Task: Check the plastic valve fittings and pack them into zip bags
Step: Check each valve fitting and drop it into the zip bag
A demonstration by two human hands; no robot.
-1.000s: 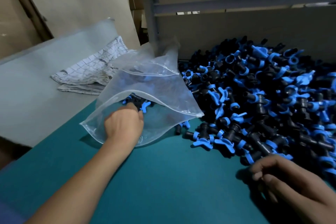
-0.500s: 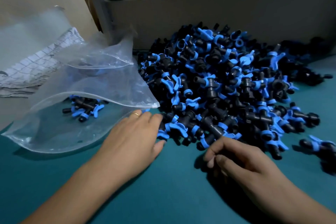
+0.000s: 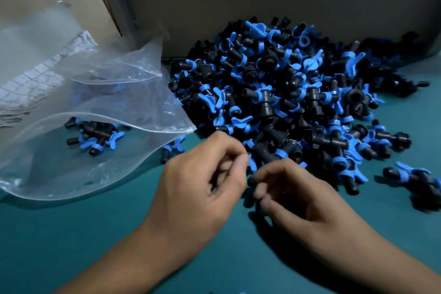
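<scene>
At the left of the frame a clear zip bag lies open on the green bench, a few black-and-blue valve fittings already inside. At lower centre the left hand and right hand meet at the near edge of the big pile of fittings, fingers curled; a fitting sits between them, though whether either grips it I cannot tell. Judged step: picking one to check; next, inspect it and carry it left into the bag's mouth
</scene>
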